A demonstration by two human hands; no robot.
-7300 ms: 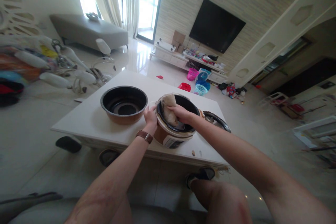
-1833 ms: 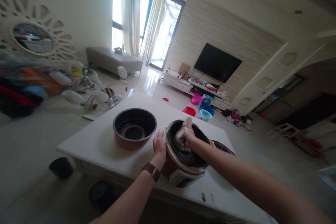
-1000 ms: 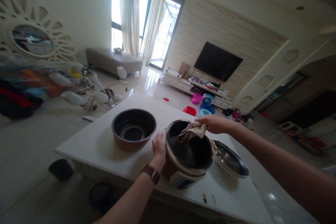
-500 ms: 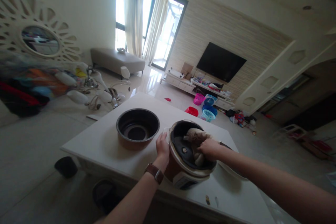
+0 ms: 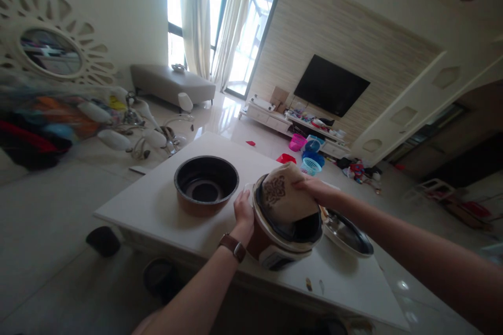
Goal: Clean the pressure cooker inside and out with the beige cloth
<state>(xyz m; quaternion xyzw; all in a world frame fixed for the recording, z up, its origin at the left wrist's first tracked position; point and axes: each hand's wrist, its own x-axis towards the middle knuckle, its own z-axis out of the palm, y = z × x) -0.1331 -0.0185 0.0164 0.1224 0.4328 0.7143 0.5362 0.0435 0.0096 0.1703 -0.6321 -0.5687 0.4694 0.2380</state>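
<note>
A rice cooker body (image 5: 267, 241) with a dark inside stands at the front of the white table, tilted in view. My left hand (image 5: 243, 213) grips its left side, by the pale side handle. From my right hand (image 5: 316, 190), closed on its upper edge, a cream cloth (image 5: 288, 196) with a brown printed pattern hangs over the cooker's opening. The cloth hides much of the cooker's inside. Left of the cooker rests the inner pot (image 5: 206, 188), dark inside and brown outside. Right of it lies a round lid (image 5: 349, 233), partly behind my right forearm.
Two small items (image 5: 309, 285) lie by the front edge of the white table (image 5: 149, 209). A dark bin (image 5: 102, 241) stands on the floor at the left. Beyond the table are plastic baskets (image 5: 312, 165), a chandelier (image 5: 147, 136) on the floor and a low bench (image 5: 173, 84).
My right hand has lifted the cloth up from inside the cooker, and it now hangs spread out over the opening. My left hand stays on the cooker's side. More of the lid shows.
</note>
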